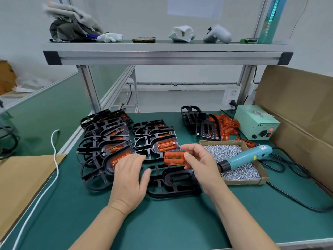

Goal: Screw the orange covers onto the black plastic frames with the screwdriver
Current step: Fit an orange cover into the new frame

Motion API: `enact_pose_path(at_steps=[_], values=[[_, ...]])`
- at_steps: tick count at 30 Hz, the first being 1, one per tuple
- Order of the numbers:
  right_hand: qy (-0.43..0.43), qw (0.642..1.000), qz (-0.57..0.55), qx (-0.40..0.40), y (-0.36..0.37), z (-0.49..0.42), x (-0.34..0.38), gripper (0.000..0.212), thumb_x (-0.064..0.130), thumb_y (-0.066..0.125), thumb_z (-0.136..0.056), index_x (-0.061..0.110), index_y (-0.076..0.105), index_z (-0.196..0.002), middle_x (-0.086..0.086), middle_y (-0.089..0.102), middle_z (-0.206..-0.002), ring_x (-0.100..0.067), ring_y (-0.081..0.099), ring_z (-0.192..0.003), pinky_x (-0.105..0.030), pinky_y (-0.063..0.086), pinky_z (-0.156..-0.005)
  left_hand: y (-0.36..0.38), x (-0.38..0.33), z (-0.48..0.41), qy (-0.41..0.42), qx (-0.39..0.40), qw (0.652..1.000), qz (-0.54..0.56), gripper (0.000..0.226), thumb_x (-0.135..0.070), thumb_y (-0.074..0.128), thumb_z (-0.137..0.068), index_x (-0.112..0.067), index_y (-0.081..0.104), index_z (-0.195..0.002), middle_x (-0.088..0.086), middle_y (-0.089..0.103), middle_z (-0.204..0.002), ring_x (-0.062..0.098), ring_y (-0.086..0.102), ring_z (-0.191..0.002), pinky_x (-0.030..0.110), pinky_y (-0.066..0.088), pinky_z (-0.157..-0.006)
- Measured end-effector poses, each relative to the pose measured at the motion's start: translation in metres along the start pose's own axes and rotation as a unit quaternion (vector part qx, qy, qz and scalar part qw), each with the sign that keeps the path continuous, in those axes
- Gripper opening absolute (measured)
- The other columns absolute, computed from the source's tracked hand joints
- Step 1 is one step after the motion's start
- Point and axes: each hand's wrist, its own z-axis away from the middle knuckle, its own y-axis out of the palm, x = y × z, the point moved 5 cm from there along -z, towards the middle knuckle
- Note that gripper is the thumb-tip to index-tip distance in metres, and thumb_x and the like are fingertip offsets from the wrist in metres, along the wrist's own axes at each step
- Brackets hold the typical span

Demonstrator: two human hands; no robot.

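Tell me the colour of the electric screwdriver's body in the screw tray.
The electric screwdriver is teal-blue with a black nose, clearest in the head view.

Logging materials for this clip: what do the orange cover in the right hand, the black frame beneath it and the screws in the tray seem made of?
Orange cover: translucent plastic, glossy; light glows through it.
Black frame: opaque moulded plastic, slight sheen; thin ribs with soft highlights.
Screws: silvery metal, likely plated steel, though the plating is a guess; they glint.
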Motion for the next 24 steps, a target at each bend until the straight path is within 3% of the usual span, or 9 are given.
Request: enact_pose_path(at_steps=[4, 8, 10, 13, 18, 21, 24], values=[[-0.023, 0.997, 0.069, -0.012, 0.009, -0.001, 0.002, 0.025, 0.004, 0.057, -0.100, 0.025, 0.070, -0.104, 0.011, 0.072, -0.086, -0.001, 0.065, -0.076, -0.024, 0.052, -0.069, 0.002, -0.017, 0.000, 0.026, -0.018, 0.999, -0.022, 0.056, -0.051, 0.058, -0.090, -0.011, 0.059, -0.129, 0.000, 0.056, -0.107, 0.024, 0.052, -0.103, 0.036, 0.035, -0.099], [-0.059, 0.993, 0.103, 0.016, 0.031, 0.001, 0.009, 0.023, 0.004, 0.059, -0.097, 0.023, 0.070, -0.101, -0.004, 0.074, -0.092, -0.021, 0.075, -0.082, -0.040, 0.060, -0.084, 0.009, -0.030, 0.001, 0.038, -0.004, 0.999, -0.027, 0.069, -0.052, 0.060, -0.087, -0.011, 0.049, -0.142, -0.004, 0.051, -0.097, 0.021, 0.048, -0.094, 0.034, 0.035, -0.092], [-0.100, 0.984, 0.148, 0.025, 0.043, 0.005, 0.013, 0.020, 0.006, 0.063, -0.094, 0.023, 0.072, -0.099, 0.000, 0.072, -0.093, -0.017, 0.071, -0.084, -0.034, 0.058, -0.084, 0.009, -0.029, 0.001, 0.035, -0.004, 0.999, -0.024, 0.073, -0.050, 0.061, -0.086, -0.007, 0.047, -0.143, -0.003, 0.053, -0.098, 0.020, 0.047, -0.095, 0.032, 0.033, -0.092], [-0.145, 0.971, 0.185, 0.049, 0.061, 0.011, 0.014, 0.017, 0.010, 0.070, -0.090, 0.025, 0.073, -0.098, 0.009, 0.067, -0.089, -0.011, 0.064, -0.082, -0.018, 0.052, -0.075, 0.008, -0.027, 0.000, 0.017, -0.008, 1.000, 0.002, 0.065, -0.041, 0.060, -0.086, -0.004, 0.052, -0.139, -0.002, 0.057, -0.097, 0.018, 0.047, -0.094, 0.032, 0.035, -0.091], [-0.100, 0.981, 0.136, 0.092, 0.069, 0.011, 0.006, 0.020, 0.007, 0.072, -0.088, 0.022, 0.074, -0.101, 0.006, 0.072, -0.091, -0.008, 0.068, -0.087, -0.019, 0.054, -0.079, 0.008, -0.021, 0.001, -0.029, -0.001, 0.998, 0.054, 0.038, -0.033, 0.054, -0.089, -0.012, 0.063, -0.118, -0.006, 0.058, -0.091, 0.016, 0.048, -0.087, 0.038, 0.043, -0.081], [-0.115, 0.976, 0.151, 0.103, 0.061, 0.008, 0.009, 0.034, 0.001, 0.065, -0.091, 0.026, 0.071, -0.112, 0.011, 0.071, -0.106, -0.007, 0.067, -0.099, -0.020, 0.053, -0.088, 0.008, -0.017, 0.001, -0.060, -0.007, 0.994, 0.091, 0.035, -0.039, 0.056, -0.089, -0.014, 0.060, -0.113, -0.010, 0.056, -0.098, 0.014, 0.049, -0.091, 0.027, 0.038, -0.086], [-0.139, 0.940, 0.264, 0.167, 0.055, 0.004, 0.011, 0.058, -0.005, 0.060, -0.087, 0.030, 0.061, -0.134, 0.015, 0.061, -0.130, -0.004, 0.056, -0.112, -0.017, 0.046, -0.094, 0.010, -0.012, 0.001, -0.096, 0.001, 0.988, 0.120, 0.035, -0.046, 0.054, -0.090, -0.019, 0.058, -0.111, -0.008, 0.055, -0.101, 0.015, 0.050, -0.095, 0.020, 0.035, -0.087]])
